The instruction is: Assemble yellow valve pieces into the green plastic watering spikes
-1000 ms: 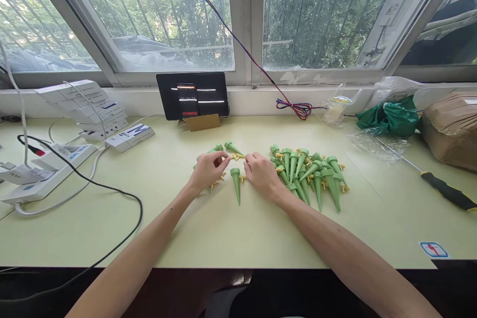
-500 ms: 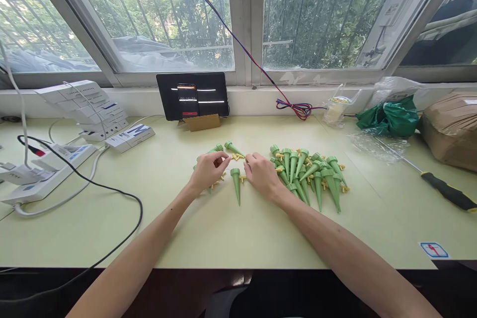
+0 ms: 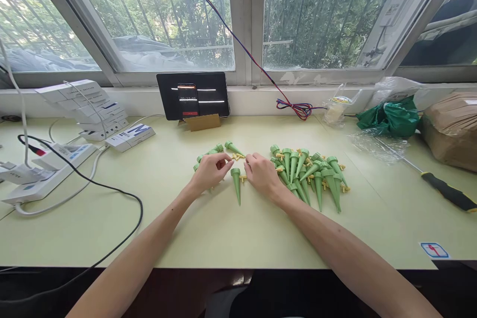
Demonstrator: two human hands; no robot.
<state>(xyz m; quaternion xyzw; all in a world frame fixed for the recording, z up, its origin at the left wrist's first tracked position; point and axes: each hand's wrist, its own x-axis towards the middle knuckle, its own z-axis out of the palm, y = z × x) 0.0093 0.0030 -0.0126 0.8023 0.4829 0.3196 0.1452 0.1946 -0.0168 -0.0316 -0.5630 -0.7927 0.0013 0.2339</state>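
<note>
My left hand [image 3: 211, 171] is over the table with thumb and forefinger bent close together near some small yellow plastic valves [image 3: 237, 157]; whatever is in its fingertips is too small to make out. Several green plastic spikes with ribbed caps [image 3: 219, 147] lie partly hidden behind and under this hand. A single green spike [image 3: 237, 186] points towards me between my hands, a yellow valve [image 3: 243, 178] beside its cap. Another spike [image 3: 234, 148] lies slanted beyond them. My right hand [image 3: 262, 175] rests with curled fingers, its fingertips partly hidden, left of a heap of green spikes [image 3: 305, 171].
A tablet [image 3: 193, 95] leans on a cardboard stand at the back. White boxes [image 3: 89, 102], a power strip [image 3: 48, 174] and a black cable [image 3: 122, 193] occupy the left. On the right are a screwdriver [image 3: 449, 191], a green bag [image 3: 391, 117] and a brown package [image 3: 452, 129].
My left hand has shifted slightly right and its fingertips sit a little lower, showing more green caps behind it. My right hand and the spikes look unmoved.
</note>
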